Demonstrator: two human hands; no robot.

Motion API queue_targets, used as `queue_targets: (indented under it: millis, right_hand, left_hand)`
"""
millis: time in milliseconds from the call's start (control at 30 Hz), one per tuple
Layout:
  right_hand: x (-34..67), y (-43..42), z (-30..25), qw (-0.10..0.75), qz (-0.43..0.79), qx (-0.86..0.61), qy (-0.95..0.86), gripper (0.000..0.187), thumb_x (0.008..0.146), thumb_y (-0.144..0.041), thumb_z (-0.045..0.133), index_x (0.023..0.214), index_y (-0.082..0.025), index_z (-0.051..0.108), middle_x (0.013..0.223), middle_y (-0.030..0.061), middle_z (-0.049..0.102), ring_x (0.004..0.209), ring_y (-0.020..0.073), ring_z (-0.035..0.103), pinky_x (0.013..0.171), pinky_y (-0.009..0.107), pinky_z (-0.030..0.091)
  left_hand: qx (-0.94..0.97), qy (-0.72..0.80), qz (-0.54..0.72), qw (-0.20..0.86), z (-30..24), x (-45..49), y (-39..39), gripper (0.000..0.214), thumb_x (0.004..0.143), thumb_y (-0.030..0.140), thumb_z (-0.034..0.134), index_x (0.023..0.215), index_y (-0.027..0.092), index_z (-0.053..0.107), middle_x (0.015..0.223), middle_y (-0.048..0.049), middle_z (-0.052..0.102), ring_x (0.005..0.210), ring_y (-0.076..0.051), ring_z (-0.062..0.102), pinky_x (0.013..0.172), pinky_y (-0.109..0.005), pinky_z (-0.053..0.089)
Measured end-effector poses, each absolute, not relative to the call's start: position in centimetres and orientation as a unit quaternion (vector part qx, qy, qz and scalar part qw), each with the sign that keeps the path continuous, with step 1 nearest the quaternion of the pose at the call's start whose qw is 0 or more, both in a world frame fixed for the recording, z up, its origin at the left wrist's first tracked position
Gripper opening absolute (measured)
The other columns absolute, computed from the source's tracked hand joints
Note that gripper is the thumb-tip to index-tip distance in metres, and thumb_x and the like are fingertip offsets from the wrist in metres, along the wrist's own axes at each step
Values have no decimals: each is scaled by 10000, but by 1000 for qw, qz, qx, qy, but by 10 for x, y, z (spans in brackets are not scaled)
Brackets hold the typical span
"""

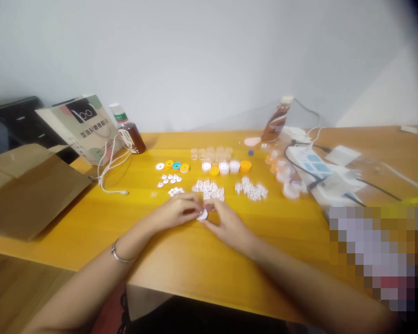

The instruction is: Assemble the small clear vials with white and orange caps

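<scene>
Between my two hands, just above the wooden table, is a small round white piece, perhaps a cap. My left hand pinches it from the left; a metal bracelet circles that wrist. From the other side, the fingers of my right hand close on its right edge. Just beyond my fingers lie a pile of white patterned plastic parts and a cluster of small white discs. More small white parts are heaped to the right.
Caps in white, orange and teal stand in rows, with clear cups behind. At left are a cardboard box, a paper bag, a bottle and a white cable. Another bottle and a power strip are at right.
</scene>
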State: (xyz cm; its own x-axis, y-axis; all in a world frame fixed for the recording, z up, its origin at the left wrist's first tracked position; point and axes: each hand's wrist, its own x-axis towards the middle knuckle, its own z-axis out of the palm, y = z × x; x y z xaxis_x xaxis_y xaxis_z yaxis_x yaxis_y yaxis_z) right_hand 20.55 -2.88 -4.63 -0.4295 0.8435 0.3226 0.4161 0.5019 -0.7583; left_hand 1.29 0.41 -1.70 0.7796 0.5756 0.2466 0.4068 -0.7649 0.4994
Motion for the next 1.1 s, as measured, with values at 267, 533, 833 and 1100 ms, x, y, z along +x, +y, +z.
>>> queue_targets:
  millis: [267, 533, 833, 1100]
  right_hand:
    - [205, -28, -46, 351, 298, -412, -786, 149, 787, -208, 565, 925, -207, 509, 938, 56, 630, 915, 194, 593, 794, 357, 473]
    - [208, -27, -50, 353, 284, -413, -790, 135, 775, -192, 577, 908, -212, 562, 903, 32, 641, 864, 180, 598, 782, 337, 467]
    - [210, -28, -52, 365, 270, -414, -789, 137, 780, -197, 578, 915, -218, 566, 934, 37, 642, 882, 182, 592, 805, 350, 462]
    - [209, -28, -49, 366, 272, -402, -794, 120, 794, -199, 559, 909, -220, 587, 929, 41, 660, 892, 190, 600, 823, 364, 465]
  left_hand:
    - [914, 270, 180, 242, -12, 5, 5, 196, 866, 236, 504, 993, 167, 636, 943, -64, 643, 854, -131, 593, 794, -291, 478]
    - [940, 229, 147, 203, -9, 0, 4, 236, 869, 204, 493, 1061, 180, 628, 1019, -90, 655, 888, -145, 622, 802, -308, 508]
    - [954, 238, 118, 139, -8, 4, -2, 257, 893, 218, 457, 1089, 188, 620, 1057, -87, 644, 920, -149, 626, 823, -295, 522]
    - [958, 257, 89, 89, -10, 3, -9, 284, 918, 239, 406, 1127, 186, 592, 1106, -81, 618, 967, -165, 610, 862, -327, 517]
